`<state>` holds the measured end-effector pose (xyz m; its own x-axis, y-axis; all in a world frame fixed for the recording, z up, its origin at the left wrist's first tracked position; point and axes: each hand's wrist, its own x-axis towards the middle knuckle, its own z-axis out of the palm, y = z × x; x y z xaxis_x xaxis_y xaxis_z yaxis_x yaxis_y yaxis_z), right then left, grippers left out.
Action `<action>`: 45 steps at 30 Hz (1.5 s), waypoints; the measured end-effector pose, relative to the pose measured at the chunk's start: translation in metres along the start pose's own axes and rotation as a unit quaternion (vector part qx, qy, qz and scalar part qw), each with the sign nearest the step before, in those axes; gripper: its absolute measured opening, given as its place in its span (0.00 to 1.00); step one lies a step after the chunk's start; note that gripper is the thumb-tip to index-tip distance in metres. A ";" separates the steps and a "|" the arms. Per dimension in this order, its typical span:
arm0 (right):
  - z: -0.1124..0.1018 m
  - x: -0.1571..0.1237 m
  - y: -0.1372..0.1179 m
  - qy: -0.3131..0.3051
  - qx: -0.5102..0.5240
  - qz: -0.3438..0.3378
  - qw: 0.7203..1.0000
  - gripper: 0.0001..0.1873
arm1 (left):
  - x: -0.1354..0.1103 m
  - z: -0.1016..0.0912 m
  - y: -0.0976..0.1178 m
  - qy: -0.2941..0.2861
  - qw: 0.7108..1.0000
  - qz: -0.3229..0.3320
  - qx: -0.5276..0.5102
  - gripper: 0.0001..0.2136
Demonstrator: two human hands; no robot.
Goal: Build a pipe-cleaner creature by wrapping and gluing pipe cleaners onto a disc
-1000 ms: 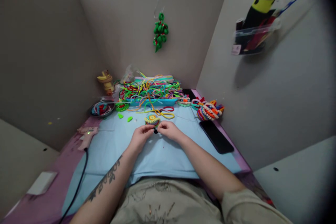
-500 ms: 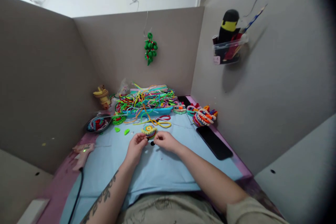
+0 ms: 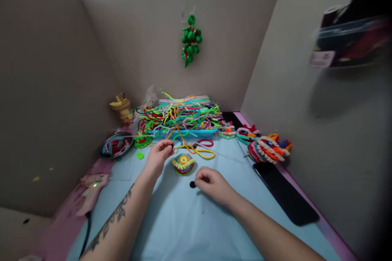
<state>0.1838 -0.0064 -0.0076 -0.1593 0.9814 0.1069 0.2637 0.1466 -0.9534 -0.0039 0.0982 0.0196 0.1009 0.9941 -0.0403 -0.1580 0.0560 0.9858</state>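
Note:
My left hand (image 3: 157, 157) is raised over the blue cloth, its thumb and fingers pinched on a small black piece (image 3: 172, 146). My right hand (image 3: 214, 184) is low over the cloth, fingers curled into a pinch. Right at its fingertips is a flat black disc (image 3: 192, 184); whether the fingers grip it or only touch it is unclear. Between the hands sits a round ornament of coiled, multicoloured pipe cleaners (image 3: 183, 164), with a yellow ruffled band, touched by neither hand. A bright green leaf-shaped piece (image 3: 140, 155) lies left of my left hand.
Behind lies a blue tray (image 3: 196, 133) heaped with pipe cleaners. A pink glue gun (image 3: 93, 191) with a lit green light and a dark bowl (image 3: 116, 145) are on the left. On the right are a black phone (image 3: 286, 193) and several colourful pipe-cleaner figures (image 3: 266, 149). Grey partitions enclose the table.
My hands have moved apart, the left one up and away from the ornament with the black piece. The view has tilted down and come closer. One green leaf piece is out of sight.

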 end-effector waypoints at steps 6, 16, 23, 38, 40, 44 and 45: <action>-0.029 0.032 0.007 0.046 -0.002 0.038 0.998 0.07 | 0.007 -0.006 -0.015 0.050 0.997 -0.047 -0.025 0.17; 0.012 0.144 -0.018 -0.048 -0.158 -0.075 0.983 0.07 | 0.005 -0.033 -0.028 -0.058 0.986 -0.038 0.153 0.06; 0.054 0.182 -0.019 -0.251 -0.244 -0.084 0.933 0.07 | 0.026 -0.081 -0.028 0.106 0.933 0.077 0.336 0.11; 0.087 0.193 -0.017 -0.331 -0.323 -0.083 0.883 0.09 | 0.016 -0.076 -0.004 0.050 0.845 0.021 0.532 0.13; 0.090 0.195 -0.015 -0.310 -0.331 -0.080 0.888 0.09 | 0.013 -0.076 -0.003 0.055 0.837 0.009 0.545 0.12; 0.096 0.197 -0.015 -0.300 -0.395 -0.072 0.865 0.10 | 0.007 -0.073 -0.003 0.035 0.820 -0.038 0.571 0.11; 0.098 0.197 -0.015 -0.301 -0.405 -0.071 0.860 0.10 | 0.006 -0.072 -0.002 0.023 0.817 -0.048 0.574 0.11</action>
<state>0.0556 0.1725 0.0005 -0.6445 0.7400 -0.1924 0.7387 0.5377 -0.4064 -0.0736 0.1104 0.0053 0.0169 0.9942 -0.1063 0.8761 0.0365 0.4808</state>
